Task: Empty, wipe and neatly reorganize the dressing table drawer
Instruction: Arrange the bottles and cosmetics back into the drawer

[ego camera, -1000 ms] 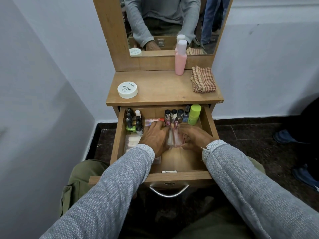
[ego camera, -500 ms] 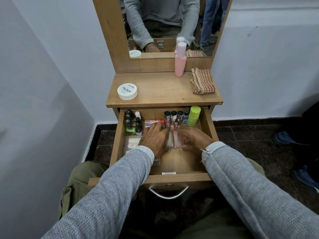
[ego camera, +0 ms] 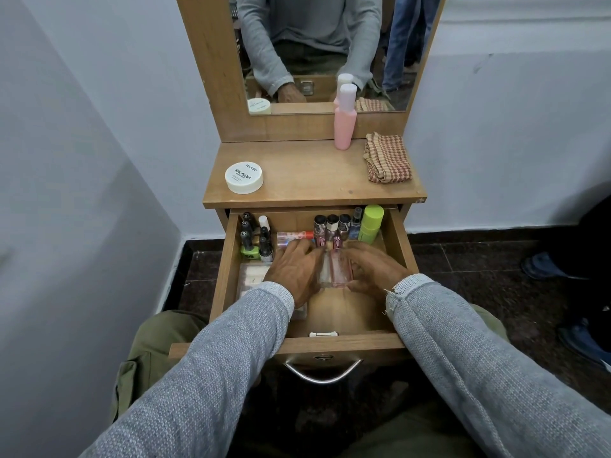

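1. Almost nothing has moved over the last second: both of your hands have stayed on the clear bottle in the middle of the open drawer, and only the view has shifted a little.
2. I read this as the tidying stage, with rows already standing along the back; you are nudging the bottle into line.
3. Your left hand lies against the bottle's left side, fingers reaching forward, holding it.
4. Your right hand cups its right side, fingers curled round it.
5. The checked cloth lies folded on the tabletop.
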Motion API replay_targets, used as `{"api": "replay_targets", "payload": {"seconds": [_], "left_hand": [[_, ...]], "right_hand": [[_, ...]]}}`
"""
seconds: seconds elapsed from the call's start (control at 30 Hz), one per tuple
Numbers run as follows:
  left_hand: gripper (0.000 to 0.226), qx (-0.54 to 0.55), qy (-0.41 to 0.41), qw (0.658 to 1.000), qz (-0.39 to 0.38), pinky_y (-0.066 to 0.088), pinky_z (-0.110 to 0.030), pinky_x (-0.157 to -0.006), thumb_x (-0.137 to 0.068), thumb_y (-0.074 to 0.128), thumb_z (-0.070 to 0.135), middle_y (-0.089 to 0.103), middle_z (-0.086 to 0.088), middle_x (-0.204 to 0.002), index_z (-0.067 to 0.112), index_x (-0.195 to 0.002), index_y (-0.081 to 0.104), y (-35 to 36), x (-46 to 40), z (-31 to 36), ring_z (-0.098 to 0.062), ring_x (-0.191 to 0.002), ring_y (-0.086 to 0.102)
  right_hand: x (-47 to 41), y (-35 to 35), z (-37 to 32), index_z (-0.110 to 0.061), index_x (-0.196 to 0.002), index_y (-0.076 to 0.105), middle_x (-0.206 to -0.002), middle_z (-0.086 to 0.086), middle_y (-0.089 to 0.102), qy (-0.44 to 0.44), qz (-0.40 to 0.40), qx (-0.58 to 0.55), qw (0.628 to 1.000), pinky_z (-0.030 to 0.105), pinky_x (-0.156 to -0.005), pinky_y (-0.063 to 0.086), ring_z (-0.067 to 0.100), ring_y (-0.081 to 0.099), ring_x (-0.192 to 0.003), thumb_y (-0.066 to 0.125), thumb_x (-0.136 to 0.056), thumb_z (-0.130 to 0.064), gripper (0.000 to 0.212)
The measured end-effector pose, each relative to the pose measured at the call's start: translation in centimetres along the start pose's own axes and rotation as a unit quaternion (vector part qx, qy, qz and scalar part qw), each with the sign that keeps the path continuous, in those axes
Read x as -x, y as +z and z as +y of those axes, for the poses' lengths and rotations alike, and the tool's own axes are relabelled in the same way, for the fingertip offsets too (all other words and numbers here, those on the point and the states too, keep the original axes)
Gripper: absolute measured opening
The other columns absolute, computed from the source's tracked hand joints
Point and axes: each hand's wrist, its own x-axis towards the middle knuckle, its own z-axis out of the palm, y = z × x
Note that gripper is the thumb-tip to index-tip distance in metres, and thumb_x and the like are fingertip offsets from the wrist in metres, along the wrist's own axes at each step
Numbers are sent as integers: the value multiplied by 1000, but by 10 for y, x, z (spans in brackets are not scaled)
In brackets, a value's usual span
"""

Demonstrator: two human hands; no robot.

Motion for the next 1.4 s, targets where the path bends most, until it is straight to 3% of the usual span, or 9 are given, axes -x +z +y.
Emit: {"api": "replay_targets", "payload": {"seconds": [0.1,0.27,0.47,0.67,0.87,1.2,1.4], "left_hand": [[77,0,-1,1000,-3,33,-45,-109,-77,74,33,43,-6,-138,17,-143,37,0,0,0,-26,-128,36],[82,44,12,999,0,33,-45,-110,-76,69,44,40,-4,-139,20,-145,32,-5,5,1,-25,-131,34],[51,86,33,985,146,43,-37,-102,-84,59,30,53,-3,-130,17,-133,50,-46,-2,-5,-20,-118,49],[43,104,-13,975,196,43,-40,-101,-90,59,26,52,-5,-131,18,-131,51,-107,-42,-25,-22,-117,52],[73,94,-106,989,51,43,-42,-101,-86,69,29,54,-7,-132,22,-147,29,-126,-74,-41,-28,-120,51],[73,54,-101,993,22,46,-45,-97,-85,70,33,58,-4,-126,24,-146,30,-132,-79,-41,-28,-116,54],[71,57,-106,992,24,46,-45,-97,-87,68,33,57,-2,-127,24,-146,30,-132,-79,-40,-27,-118,53]], "right_hand": [[0,2,2,-17,-135,48,-139,4,46,-3,11,-6,1000,22,-100,31,18,46,-126,78,-74,-18,68],[11,-6,-4,-24,-135,47,-139,-1,44,-6,40,-22,999,36,-100,46,15,49,-120,72,-80,-32,61],[-6,-48,-20,-16,-98,65,-95,-2,61,5,260,-34,965,31,-75,53,12,57,-81,62,-89,-26,14],[-55,-103,-28,-14,-85,63,-79,-2,62,38,416,-137,898,10,-62,41,6,52,-67,64,-87,-19,5],[-113,-128,-18,-14,-100,57,-101,3,63,165,426,-241,856,31,-78,50,17,58,-87,66,-80,-21,23],[-157,-124,-7,-9,-115,51,-113,7,62,203,402,-268,852,39,-87,48,24,59,-99,72,-79,-25,45],[-160,-123,-3,-11,-115,52,-114,7,61,205,399,-251,858,41,-88,48,26,59,-102,71,-81,-26,42]]}}
